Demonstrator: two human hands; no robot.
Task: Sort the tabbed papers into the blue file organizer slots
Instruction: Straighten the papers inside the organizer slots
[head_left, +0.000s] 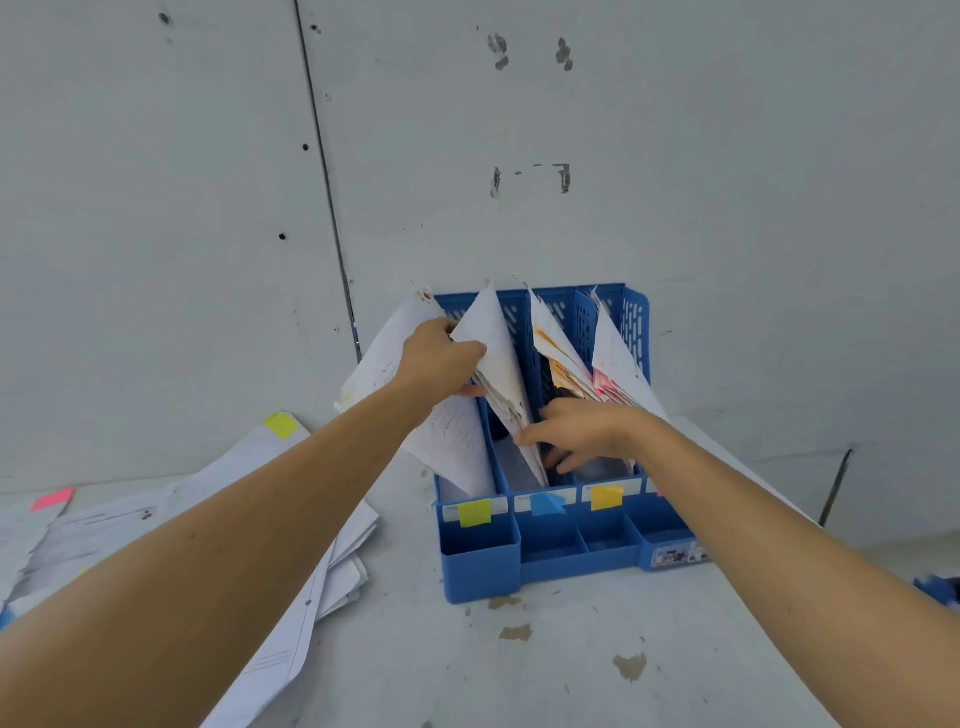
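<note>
I am looking down at the organizer (478, 571), which is standing on the table (571, 649) with its back against the wall (675, 156). My left hand (441, 364) is reaching in high, its fingers curling over the top edge of a sheaf (501, 358) that is standing tilted in the second slot, with the thumb pinching from beneath. My right hand (576, 431) is lying lower, fingers spread and fairly straight, gripping nothing. Its fingertips (524, 439) are touching the lower part of the same sheaf, while the rest of the hand is hanging over the third slot.

Sheets (384, 358) in the first slot are leaning out to the left, behind my left wrist. Orange-stained papers (556, 338) are standing in the third slot, and pink-marked papers (613, 358) are standing in the fourth. On the organizer's front, a yellow tab (474, 512), a blue tab (546, 504) and an orange tab (607, 497) are marking the first three slots. My right forearm is hiding most of the fourth marker.

A loose pile (228, 467) is lying on the table to the left, partly under my left arm. A yellow flag (280, 425) and a pink flag (52, 499) are sticking out from it.
</note>
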